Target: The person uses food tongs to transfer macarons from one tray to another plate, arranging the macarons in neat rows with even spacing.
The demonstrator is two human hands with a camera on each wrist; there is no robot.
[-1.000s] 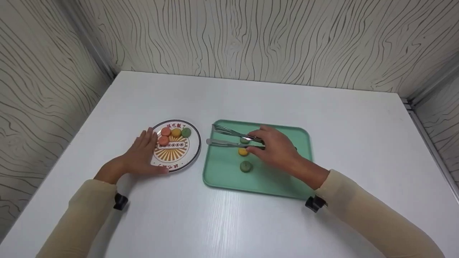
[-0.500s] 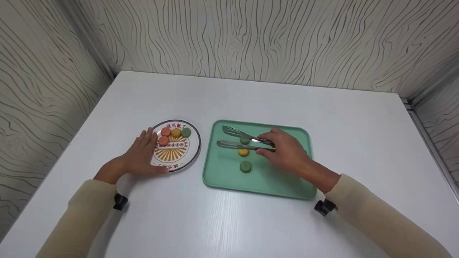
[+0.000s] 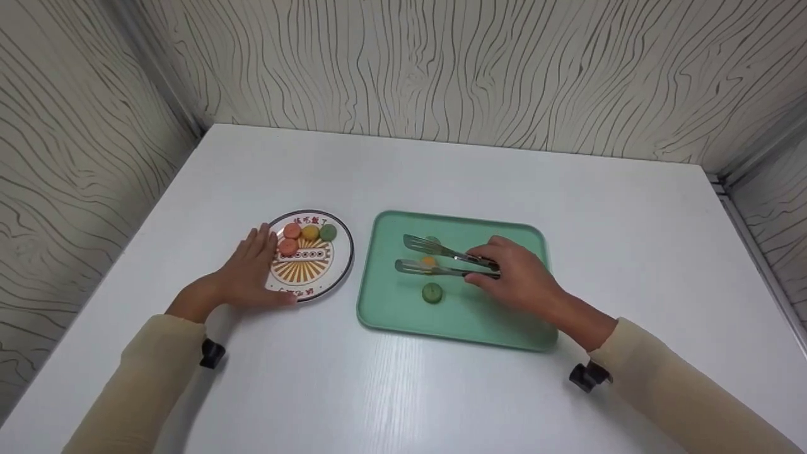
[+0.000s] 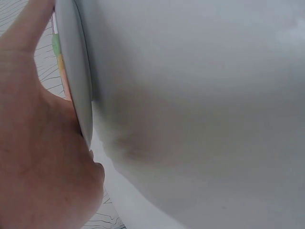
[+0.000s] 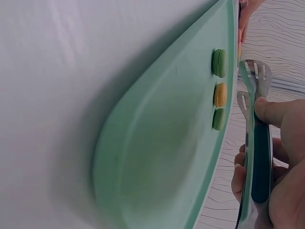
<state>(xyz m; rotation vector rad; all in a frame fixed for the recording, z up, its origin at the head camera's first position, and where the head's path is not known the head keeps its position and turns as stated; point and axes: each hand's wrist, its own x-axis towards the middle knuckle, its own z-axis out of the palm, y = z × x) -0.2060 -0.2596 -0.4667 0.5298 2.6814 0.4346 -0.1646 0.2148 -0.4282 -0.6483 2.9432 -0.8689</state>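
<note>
My right hand (image 3: pixel 517 274) grips metal tongs (image 3: pixel 441 270) over the green tray (image 3: pixel 397 315). The tongs' arms stand apart with nothing between them, as the right wrist view also shows. Below them on the tray lie a yellow macaron (image 5: pixel 220 95) and two green macarons, the nearer one (image 3: pixel 432 293) in plain sight and the farther one (image 3: pixel 432 242) partly behind the tongs. My left hand (image 3: pixel 249 274) rests at the left rim of a round white plate (image 3: pixel 337 265), fingers and thumb spread along it. On the plate sit two pink macarons (image 3: pixel 289 246), a yellow one (image 3: pixel 310 232) and a green one (image 3: pixel 328 232).
Plate and tray stand side by side on a white table (image 3: pixel 391 391), a narrow gap between them. Wood-grain patterned panels (image 3: pixel 410 69) rise behind the table and at both sides. Each forearm wears a black wrist camera (image 3: pixel 589 376).
My right hand has drawn the tongs to the right and slightly nearer, from the tray's left edge to above the macarons. My left hand and the plate stay put.
</note>
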